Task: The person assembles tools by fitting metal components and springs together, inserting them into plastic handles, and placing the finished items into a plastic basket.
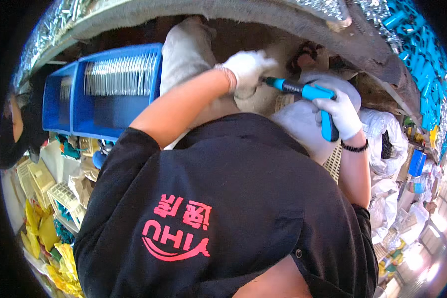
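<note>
Perhaps left hand [246, 72] touches drill [297, 89] in right hand [341, 111].

the handheld tool [310, 92] is turquoise and black; the gloves [343, 113] are white, the shirt [263, 198] black with pinkish-red print [171, 238], the trousers [187, 49] pale grey, the bin [97, 129] blue.

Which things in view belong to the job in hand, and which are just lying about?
In use:
Teal-and-black pistol-shaped tool, gripped by the white-gloved right hand
White-gloved left hand near its tip, too blurred to tell its grip

Untouched, apparently lying about, though possibly supplies:
Divided blue plastic bin with thin shiny metal pieces
Heap of teal plastic pieces
Crumpled yellow bags
White plastic sack
</note>
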### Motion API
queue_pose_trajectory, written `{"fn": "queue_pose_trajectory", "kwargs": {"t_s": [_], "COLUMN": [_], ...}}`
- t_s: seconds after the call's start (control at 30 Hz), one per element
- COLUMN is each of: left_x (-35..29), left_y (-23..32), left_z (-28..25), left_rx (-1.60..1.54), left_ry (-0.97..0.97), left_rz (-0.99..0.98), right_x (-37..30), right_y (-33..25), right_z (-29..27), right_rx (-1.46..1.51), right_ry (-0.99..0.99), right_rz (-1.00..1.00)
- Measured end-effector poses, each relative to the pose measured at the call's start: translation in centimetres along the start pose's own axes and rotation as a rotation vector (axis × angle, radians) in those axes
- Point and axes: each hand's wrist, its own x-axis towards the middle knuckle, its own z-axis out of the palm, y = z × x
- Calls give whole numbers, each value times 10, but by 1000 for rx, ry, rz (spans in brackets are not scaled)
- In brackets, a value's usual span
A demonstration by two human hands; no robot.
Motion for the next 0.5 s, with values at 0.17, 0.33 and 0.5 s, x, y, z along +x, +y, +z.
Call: {"fn": "queue_pose_trajectory", "kwargs": {"t_s": [0.17, 0.33, 0.5], "left_x": [2, -8, -2], "left_y": [-61, -66, -61], "left_z": [-4, -5, -6], "left_rx": [-952, -1220, -1164], "left_ry": [254, 414, 376], "left_rz": [-697, -686, -688], "right_x": [73, 106, 133], "right_y": [17, 15, 27], "right_z": [7, 23, 27], "right_rx": [7, -32, -61], "right_ry": [-47, -78, -122], "right_rz": [216, 268, 261]}}
